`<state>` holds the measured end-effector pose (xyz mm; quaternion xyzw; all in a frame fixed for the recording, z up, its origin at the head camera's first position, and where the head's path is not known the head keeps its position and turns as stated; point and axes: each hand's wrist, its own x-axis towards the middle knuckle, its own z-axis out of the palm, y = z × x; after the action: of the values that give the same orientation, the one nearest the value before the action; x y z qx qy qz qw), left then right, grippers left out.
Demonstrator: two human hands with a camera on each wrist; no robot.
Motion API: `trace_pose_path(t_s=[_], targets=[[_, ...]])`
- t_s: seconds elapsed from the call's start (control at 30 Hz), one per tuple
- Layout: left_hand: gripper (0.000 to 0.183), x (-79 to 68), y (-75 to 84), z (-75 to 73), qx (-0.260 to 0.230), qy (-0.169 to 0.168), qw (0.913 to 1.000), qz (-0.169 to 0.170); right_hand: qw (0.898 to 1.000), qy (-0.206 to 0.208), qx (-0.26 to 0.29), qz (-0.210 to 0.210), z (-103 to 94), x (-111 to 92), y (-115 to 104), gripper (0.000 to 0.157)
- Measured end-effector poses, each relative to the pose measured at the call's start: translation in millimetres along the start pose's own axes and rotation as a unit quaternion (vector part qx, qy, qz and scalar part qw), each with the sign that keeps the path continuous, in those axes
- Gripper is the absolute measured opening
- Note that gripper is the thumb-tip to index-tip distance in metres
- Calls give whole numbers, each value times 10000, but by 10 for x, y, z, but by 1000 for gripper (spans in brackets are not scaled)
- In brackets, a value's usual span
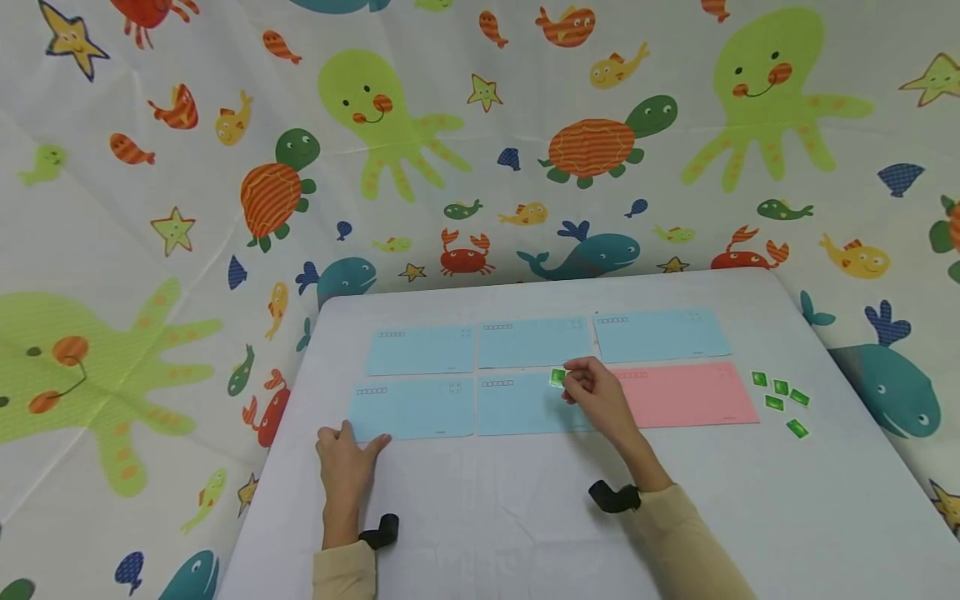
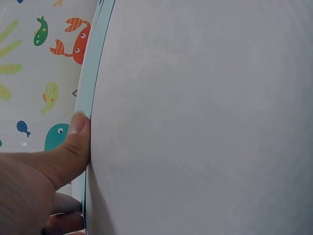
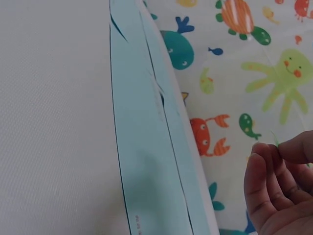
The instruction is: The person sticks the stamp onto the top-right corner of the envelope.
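My right hand (image 1: 603, 404) pinches a small green stamp (image 1: 558, 377) between thumb and fingertips, over the upper right of the front middle blue envelope (image 1: 517, 414). The right wrist view catches only a thin edge of the stamp (image 3: 275, 139). My left hand (image 1: 347, 467) rests at the lower left corner of the front left blue envelope (image 1: 412, 410), thumb along its bottom edge and fingers by its left side. In the left wrist view, the thumb (image 2: 73, 147) touches that edge. Printed boxes mark the envelopes' upper corners.
Behind lie blue envelopes at left (image 1: 420, 352), middle (image 1: 534, 343) and right (image 1: 663, 337). A pink envelope (image 1: 693, 398) lies front right, partly behind my right hand. Several loose green stamps (image 1: 774, 403) are scattered right of it on the white table (image 1: 495, 508).
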<state>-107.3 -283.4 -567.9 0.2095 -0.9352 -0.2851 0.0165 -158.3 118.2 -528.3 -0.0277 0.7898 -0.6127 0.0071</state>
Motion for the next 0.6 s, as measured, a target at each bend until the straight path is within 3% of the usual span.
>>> trace_pose_path(t_s=[0.53,0.6], targets=[[91,2,13,3,-19,7,10000,-2,9999,-129,-67,-29,216,72,-11,23],[91,2,13,2,-23,5,10000,9,9998,-159,-101,-3,239,51,-99,25]])
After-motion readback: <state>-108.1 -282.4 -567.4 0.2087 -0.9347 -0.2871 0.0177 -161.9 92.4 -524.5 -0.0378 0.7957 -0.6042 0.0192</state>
